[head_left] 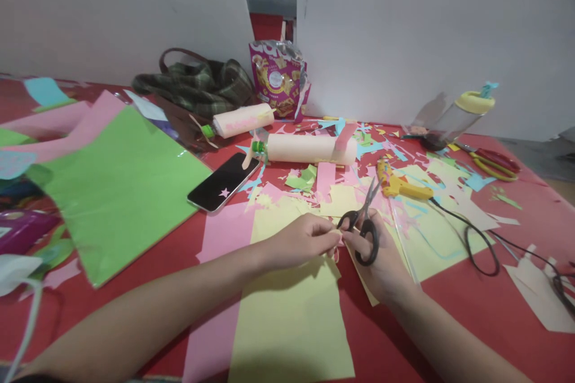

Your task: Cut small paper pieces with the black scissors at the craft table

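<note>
Black-handled scissors [369,233] sit in my right hand [381,257], their slightly parted blades pointing up and away from me. My left hand [309,240] is pinched closed, its fingertips meeting those of my right hand. Between the fingertips is a small pale scrap, possibly paper, mostly hidden by the fingers. Under both hands lies a yellow paper sheet [291,323], overlapping a pink sheet [211,323]. Just beyond the scissors is a yellow glue gun [406,188] with a black cord.
Two paper-wrapped bottles [300,148] lie behind a phone [222,184]. A green sheet [126,197] covers the left side. Paper scraps [305,178] litter the red table. A snack bag [278,81], plaid cloth bag [202,84], clear bottle [462,119] and red-yellow-handled scissors [494,161] are farther back.
</note>
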### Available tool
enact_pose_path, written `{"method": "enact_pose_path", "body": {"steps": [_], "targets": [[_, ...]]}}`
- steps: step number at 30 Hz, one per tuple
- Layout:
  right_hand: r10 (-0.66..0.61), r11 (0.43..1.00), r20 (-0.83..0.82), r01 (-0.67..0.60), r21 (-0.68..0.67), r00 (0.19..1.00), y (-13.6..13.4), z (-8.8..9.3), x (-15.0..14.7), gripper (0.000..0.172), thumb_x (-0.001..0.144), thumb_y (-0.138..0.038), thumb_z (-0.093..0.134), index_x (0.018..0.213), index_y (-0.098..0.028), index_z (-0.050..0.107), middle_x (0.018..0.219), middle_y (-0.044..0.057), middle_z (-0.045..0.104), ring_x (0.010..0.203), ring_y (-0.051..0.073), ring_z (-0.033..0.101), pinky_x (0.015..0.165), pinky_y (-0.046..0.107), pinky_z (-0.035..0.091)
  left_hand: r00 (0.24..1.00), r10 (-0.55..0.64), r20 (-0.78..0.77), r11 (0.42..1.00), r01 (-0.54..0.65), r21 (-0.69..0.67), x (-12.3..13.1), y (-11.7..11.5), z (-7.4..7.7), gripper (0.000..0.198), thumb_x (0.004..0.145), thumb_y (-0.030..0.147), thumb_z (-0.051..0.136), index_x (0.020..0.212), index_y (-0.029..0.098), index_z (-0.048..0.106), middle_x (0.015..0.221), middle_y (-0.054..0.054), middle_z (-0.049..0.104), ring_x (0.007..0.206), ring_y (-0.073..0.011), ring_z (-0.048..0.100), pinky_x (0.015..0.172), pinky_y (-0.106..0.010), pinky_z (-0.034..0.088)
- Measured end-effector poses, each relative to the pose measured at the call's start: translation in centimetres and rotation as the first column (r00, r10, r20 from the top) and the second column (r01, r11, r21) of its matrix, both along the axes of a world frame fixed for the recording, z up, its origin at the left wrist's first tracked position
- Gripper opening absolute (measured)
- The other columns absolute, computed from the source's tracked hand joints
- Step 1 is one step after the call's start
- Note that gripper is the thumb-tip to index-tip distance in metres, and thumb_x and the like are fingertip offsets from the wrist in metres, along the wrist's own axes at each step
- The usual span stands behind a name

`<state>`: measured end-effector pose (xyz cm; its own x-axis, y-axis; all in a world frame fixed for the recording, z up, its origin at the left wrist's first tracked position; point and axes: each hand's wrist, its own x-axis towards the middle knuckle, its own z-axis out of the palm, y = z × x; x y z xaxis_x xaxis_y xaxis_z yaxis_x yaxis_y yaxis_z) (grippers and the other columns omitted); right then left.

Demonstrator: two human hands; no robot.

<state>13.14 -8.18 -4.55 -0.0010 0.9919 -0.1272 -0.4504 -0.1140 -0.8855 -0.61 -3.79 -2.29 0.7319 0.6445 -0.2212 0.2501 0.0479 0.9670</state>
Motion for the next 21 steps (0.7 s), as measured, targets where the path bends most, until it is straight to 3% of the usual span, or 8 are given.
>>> {"method": "enact_pose_path", "body": {"steps": [8, 17, 21], "targets": [[0.029, 0.999, 0.055, -0.026, -0.044, 0.998, -0.18, -0.04, 0.07, 0.03, 0.061, -0.009, 0.059, 0.078, -0.024, 0.039, 0.077, -0.004, 0.05, 0.049, 0.006, 0.044, 0.042, 0.018, 0.037, 0.995, -0.097, -0.032, 0.995, 0.098, 0.03, -0.17, 0.28, 0.03, 0.028, 0.077, 0.029, 0.036, 0.058, 0.013, 0.049, 0.052, 0.003, 0.041, 0.048, -0.0067, 0.036, 0.048, -0.019, 0.028], [0.002, 0.999, 0.128, 0.004, -0.052, 0.992, -0.12, -0.16, 0.11, 0.03, 0.061, -0.009, 0.061, 0.076, -0.024, 0.038, 0.073, -0.006, 0.051, 0.056, 0.008, 0.05, 0.05, 0.02, 0.04, 0.998, 0.029, -0.056, 0.997, -0.024, 0.08, -0.12, 0.48, -0.35, 0.023, 0.075, 0.026, 0.036, 0.058, 0.014, 0.046, 0.053, 0.004, 0.036, 0.048, -0.0068, 0.033, 0.046, -0.018, 0.026], [0.005, 0.998, 0.127, 0.004, -0.068, 0.992, -0.21, -0.22, 0.13, 0.032, 0.061, -0.01, 0.061, 0.077, -0.025, 0.037, 0.073, -0.006, 0.051, 0.055, 0.008, 0.05, 0.048, 0.02, 0.04, 0.998, 0.007, -0.069, 0.994, 0.001, 0.114, -0.17, 0.59, -0.24, 0.022, 0.075, 0.026, 0.037, 0.06, 0.014, 0.048, 0.053, 0.004, 0.039, 0.048, -0.0068, 0.034, 0.046, -0.018, 0.027]]}}
